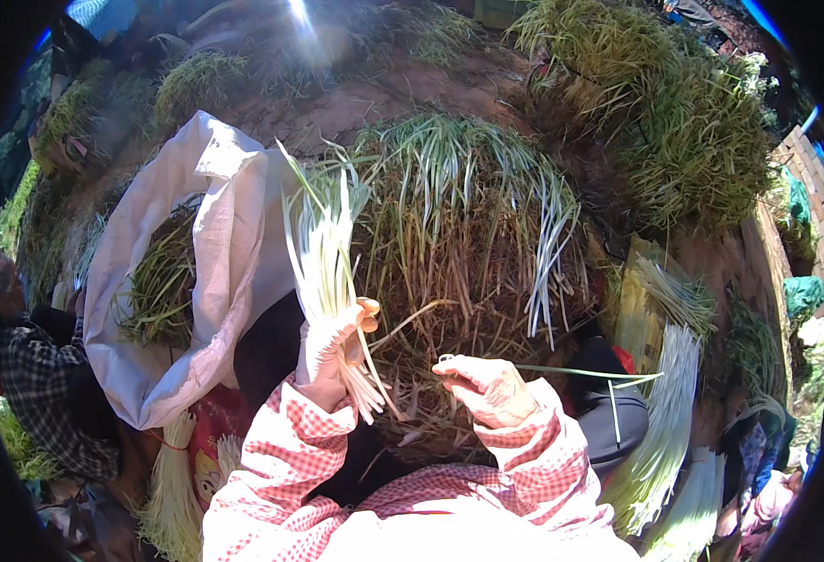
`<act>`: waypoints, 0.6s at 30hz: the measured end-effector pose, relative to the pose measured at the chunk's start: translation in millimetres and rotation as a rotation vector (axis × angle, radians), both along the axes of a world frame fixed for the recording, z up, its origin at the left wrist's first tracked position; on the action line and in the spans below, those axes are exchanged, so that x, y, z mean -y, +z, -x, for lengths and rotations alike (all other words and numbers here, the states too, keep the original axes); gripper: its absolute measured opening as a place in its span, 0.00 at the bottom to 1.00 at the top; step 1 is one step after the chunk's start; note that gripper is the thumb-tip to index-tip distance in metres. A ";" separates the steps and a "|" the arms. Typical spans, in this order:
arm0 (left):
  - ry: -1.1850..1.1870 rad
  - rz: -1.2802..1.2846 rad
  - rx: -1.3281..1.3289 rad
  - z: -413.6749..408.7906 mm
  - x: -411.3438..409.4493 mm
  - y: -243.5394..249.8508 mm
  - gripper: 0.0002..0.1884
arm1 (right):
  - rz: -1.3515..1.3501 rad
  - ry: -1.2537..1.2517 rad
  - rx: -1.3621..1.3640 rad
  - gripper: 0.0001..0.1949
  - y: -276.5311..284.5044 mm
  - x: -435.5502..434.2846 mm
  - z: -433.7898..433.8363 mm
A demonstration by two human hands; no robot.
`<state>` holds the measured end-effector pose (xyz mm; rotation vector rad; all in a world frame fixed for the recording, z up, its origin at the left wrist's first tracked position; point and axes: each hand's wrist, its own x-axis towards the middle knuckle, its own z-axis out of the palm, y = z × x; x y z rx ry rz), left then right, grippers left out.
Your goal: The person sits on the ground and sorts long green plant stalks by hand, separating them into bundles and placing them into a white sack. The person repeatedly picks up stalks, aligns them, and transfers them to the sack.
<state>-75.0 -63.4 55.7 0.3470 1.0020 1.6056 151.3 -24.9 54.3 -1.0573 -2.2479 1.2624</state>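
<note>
My left hand [331, 348] grips a bunch of pale, leafy stalks [324, 260], upright, with green tips upward and cut-looking ends below the fist. To its right, my right hand [485, 390] is curled, fingertips close together; a thin green stalk [559, 369] runs out behind it to the right, and whether the fingers pinch it cannot be told. Beyond both hands lies a large heap of green and dry brown stalks [454, 211], with some whitish stalks [545, 267] loose on its right side. Both forearms wear red-checked sleeves.
An open white woven sack [236, 232] holding greens stands at left, near a tied stalk bundle [173, 485]. More long pale bundles [665, 421] lie at right. A big green pile [665, 119] rises at upper right. A person in a checked shirt [39, 379] sits far left.
</note>
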 end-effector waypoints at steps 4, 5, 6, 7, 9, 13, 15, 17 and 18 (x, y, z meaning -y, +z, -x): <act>-0.039 0.042 0.078 -34.4 13.1 -18.3 0.15 | 0.364 -0.321 -0.499 0.11 11.7 -12.1 51.1; -0.082 0.082 0.148 -38.4 17.2 -26.9 0.16 | 0.346 -0.273 -0.416 0.10 -3.5 -16.4 58.4; -0.093 0.039 0.122 -43.5 18.5 -34.7 0.17 | 0.495 -0.283 -0.483 0.10 -10.4 -16.2 65.7; -0.131 0.123 0.109 -43.4 25.6 -33.6 0.16 | 0.644 -0.292 -0.548 0.09 -14.2 -14.7 72.4; -0.094 0.159 0.279 -48.5 24.1 -42.3 0.15 | 0.788 -0.421 -0.631 0.05 -16.2 -10.5 76.9; 0.010 0.205 0.309 -49.1 27.1 -48.9 0.13 | 0.681 -0.468 -0.517 0.06 -29.1 5.4 71.3; 0.109 0.214 0.199 -44.0 19.7 -44.8 0.12 | 0.681 -0.516 -0.432 0.06 -37.9 18.6 62.4; 0.143 0.134 0.240 -36.3 9.3 -34.0 0.12 | 0.777 -0.476 -0.302 0.07 -41.9 28.7 38.1; 0.131 0.133 0.194 -31.0 5.9 -26.9 0.12 | 0.724 -0.372 -0.209 0.08 -41.6 29.0 23.0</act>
